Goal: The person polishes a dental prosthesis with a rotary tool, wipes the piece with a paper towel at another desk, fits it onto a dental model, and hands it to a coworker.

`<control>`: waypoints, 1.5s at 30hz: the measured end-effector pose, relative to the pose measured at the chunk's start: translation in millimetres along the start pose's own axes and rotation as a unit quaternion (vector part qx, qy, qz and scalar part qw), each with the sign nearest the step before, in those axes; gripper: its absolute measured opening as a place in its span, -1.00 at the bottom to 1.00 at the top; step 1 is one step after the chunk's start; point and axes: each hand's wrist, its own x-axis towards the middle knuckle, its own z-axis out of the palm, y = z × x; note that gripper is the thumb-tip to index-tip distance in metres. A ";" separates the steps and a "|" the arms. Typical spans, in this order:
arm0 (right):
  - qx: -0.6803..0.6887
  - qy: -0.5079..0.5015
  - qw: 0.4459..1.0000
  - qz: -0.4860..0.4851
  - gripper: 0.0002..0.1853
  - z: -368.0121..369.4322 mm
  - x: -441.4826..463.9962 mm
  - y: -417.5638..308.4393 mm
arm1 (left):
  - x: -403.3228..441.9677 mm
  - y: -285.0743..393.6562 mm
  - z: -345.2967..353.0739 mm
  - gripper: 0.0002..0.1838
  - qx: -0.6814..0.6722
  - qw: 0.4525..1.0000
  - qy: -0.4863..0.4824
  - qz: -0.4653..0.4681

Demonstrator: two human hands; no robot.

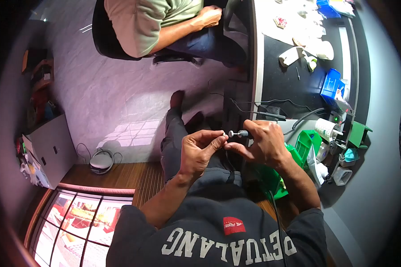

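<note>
Between thumb and forefinger, my left hand [200, 151] pinches a small pale piece [224, 134] too tiny to identify. Just across from it, my right hand [265, 142] is closed around a rotary tool handpiece [243, 133], whose grey metal nose points left. A small whitish wheel tip [232, 133] sits at the end of that nose, very close to the pale piece; whether they touch I cannot tell. My right thumb reaches toward the left fingertips. Most of the handpiece body is hidden by my right hand.
A black-topped workbench [272, 84] runs along the right, with blue bins [330, 86], a cup [324, 127] and dark cables [294, 102]. Green plastic baskets [305, 144] stand beside my right arm. A seated person [165, 31] is ahead; a round device [101, 161] sits at left.
</note>
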 end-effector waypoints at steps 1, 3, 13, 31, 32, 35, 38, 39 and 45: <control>-0.004 -0.003 1.000 0.001 -0.27 0.8 0.8 0.1 | -1.4 -2.8 -1.5 -0.84 -0.014 1.000 -0.001 -0.002; -0.011 -0.009 1.000 -0.006 -0.28 3.1 1.2 -0.1 | -4.1 -7.4 -4.6 -0.86 -0.042 0.999 -0.003 -0.006; -0.016 -0.022 0.999 -0.023 -0.29 5.0 0.6 -1.3 | -11.0 -11.7 -4.8 -0.86 -0.048 0.999 -0.001 0.017; -0.007 -0.030 0.999 -0.023 -0.32 3.1 2.1 -0.7 | -10.3 -10.9 -4.5 -0.84 0.002 1.000 0.003 0.022; -0.003 -0.030 0.999 -0.025 -0.33 2.9 2.1 -0.5 | -10.9 -8.6 -4.0 -0.85 0.004 1.000 0.003 0.017; 0.010 -0.028 0.999 -0.026 -0.36 0.4 2.5 1.2 | -10.3 -3.7 -4.0 -0.86 0.021 1.000 -0.013 0.017; 0.026 -0.017 0.999 -0.031 -0.40 1.1 1.9 2.0 | -12.5 3.2 -5.3 -0.84 0.065 0.997 -0.029 0.012; 0.029 -0.010 0.999 -0.032 -0.41 1.4 1.2 2.7 | -12.5 6.1 -4.7 -0.84 0.083 0.996 -0.038 0.008; 0.043 -0.012 0.999 -0.018 -0.42 -1.7 -2.3 3.7 | -12.0 16.4 -1.7 -0.82 0.189 0.978 -0.068 0.061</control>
